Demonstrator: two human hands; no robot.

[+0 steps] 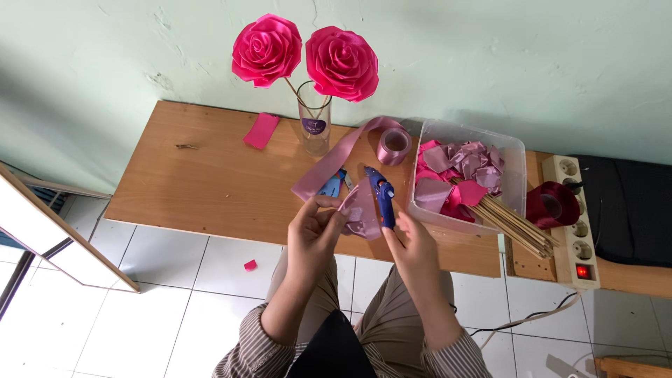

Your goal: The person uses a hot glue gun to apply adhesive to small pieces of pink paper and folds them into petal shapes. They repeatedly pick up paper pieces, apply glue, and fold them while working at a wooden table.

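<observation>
My left hand (316, 231) pinches a folded piece of dusty-pink ribbon (362, 211) over the near edge of the low wooden table (210, 189). My right hand (411, 239) grips a blue hot glue gun (382, 196), whose nozzle points away from me just above the ribbon piece. A long strip of the same ribbon (329, 162) runs across the table to its roll (394, 145).
Two pink ribbon roses (305, 57) stand in a glass (314, 126) at the back. A clear box (514, 175) holds ribbon pieces and wooden sticks. A dark red ribbon roll (553, 203), a power strip (575, 217), a pink scrap (261, 130) and scissors (334, 185) lie around.
</observation>
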